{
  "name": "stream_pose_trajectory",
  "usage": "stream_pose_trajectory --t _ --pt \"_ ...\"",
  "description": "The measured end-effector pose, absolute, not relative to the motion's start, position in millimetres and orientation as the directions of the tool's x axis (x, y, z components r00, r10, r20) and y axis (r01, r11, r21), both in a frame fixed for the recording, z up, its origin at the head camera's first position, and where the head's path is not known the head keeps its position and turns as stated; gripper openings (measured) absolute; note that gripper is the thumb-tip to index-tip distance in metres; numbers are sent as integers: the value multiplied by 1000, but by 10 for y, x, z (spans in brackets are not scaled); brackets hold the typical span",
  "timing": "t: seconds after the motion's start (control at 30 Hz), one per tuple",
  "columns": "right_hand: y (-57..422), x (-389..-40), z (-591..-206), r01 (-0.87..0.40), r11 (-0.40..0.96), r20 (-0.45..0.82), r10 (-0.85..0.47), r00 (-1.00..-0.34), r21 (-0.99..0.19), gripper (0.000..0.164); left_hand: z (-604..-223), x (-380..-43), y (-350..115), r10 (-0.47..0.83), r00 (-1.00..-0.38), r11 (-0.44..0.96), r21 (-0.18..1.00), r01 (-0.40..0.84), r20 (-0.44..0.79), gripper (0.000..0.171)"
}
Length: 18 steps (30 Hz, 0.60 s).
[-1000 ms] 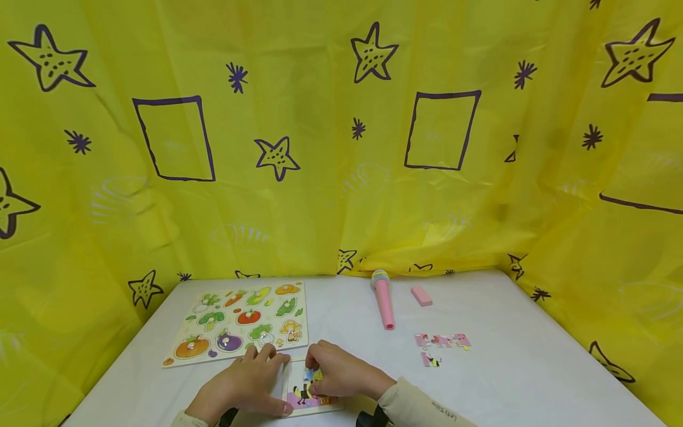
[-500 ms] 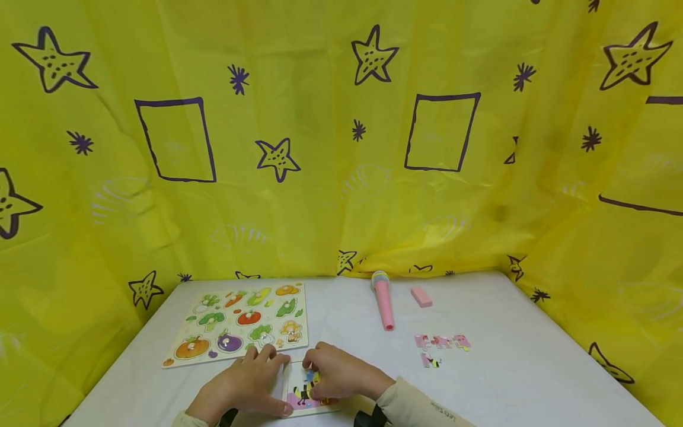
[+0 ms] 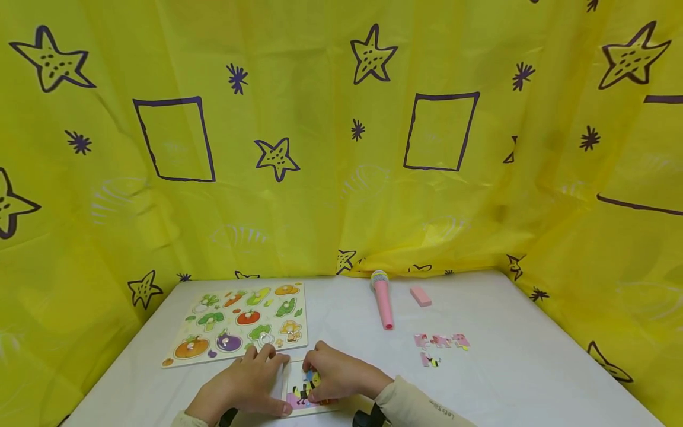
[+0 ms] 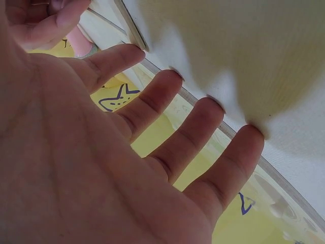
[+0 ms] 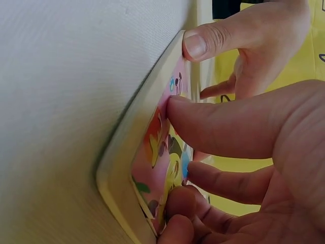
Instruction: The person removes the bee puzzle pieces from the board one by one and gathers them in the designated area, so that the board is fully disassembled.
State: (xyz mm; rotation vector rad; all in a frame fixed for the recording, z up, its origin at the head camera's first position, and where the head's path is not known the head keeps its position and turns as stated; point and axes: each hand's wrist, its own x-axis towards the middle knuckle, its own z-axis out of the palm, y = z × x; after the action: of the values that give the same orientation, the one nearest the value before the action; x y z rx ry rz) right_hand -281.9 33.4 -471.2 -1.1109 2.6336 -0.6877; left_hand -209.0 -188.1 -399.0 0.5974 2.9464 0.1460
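Probably a fitting step

Over the tray (image 5: pixel 136 124), the right hand (image 3: pixel 338 375) curls, thumb on the set pieces (image 5: pixel 152 173); whether it pinches one, I can't tell. The left hand (image 3: pixel 242 381), fingers apart, rests its thumb on the tray's near left corner. The next move likely calls for pressing level. Loose pieces (image 3: pixel 441 341) lie right of the tray, shown only by the head view; the right wrist view shows set pieces the right hand hides there.

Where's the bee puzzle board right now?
In the head view, the bee puzzle board sits low, just left of centre, between the left hand and the right hand, nearer than the vegetable board.
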Motion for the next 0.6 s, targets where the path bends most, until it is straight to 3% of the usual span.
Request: stream_pose_trajectory --t 0.2,0.43,0.6 --pt "325 -2663 -4511 -641 602 14 -723 -690 -476 39 -3987 -2090 -1885 391 -914 917 124 378 -110 88" --pt "327 -2672 -4575 -662 578 43 -737 -674 -476 38 -3981 -2089 -1884 387 -915 919 125 373 -115 87" --pt "310 -2388 -4209 -631 609 32 -707 -706 -480 37 -3984 -2089 -1880 386 -915 919 131 371 -118 87"
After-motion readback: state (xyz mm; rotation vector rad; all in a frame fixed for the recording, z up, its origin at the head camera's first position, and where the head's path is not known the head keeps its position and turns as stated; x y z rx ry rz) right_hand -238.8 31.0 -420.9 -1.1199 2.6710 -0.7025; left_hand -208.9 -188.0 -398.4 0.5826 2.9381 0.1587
